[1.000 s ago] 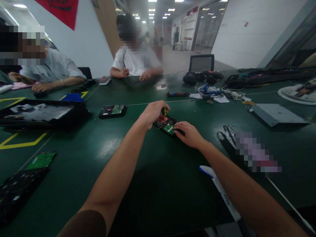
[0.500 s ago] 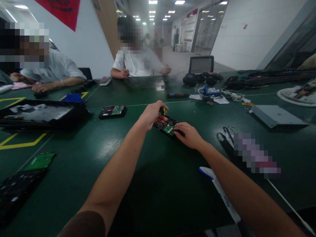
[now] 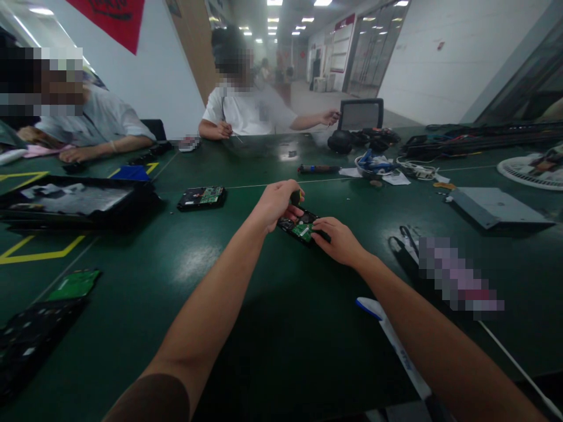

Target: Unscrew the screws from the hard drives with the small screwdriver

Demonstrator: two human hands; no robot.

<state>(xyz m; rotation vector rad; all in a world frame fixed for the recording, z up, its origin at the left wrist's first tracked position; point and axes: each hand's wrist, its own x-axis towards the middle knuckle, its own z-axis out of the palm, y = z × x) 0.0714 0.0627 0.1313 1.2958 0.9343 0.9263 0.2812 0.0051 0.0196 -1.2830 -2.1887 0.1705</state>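
A black hard drive (image 3: 300, 228) with a green circuit board facing up lies on the dark green table (image 3: 272, 328) ahead of me. My left hand (image 3: 276, 203) is closed round a small screwdriver with a yellow-and-black handle (image 3: 294, 198), held upright over the drive's far end. My right hand (image 3: 338, 240) rests on the drive's near right edge, fingers curled on it, pressing it to the table.
A second hard drive (image 3: 202, 197) lies to the left, beside a black tray (image 3: 65, 202). A green board (image 3: 74, 285) sits near left. A grey metal box (image 3: 497, 206), cables and a bowl (image 3: 372, 164) are on the right. Two people sit across the table.
My hands have barely moved on the drive. The person opposite has stretched one arm out to the right toward the black screen.
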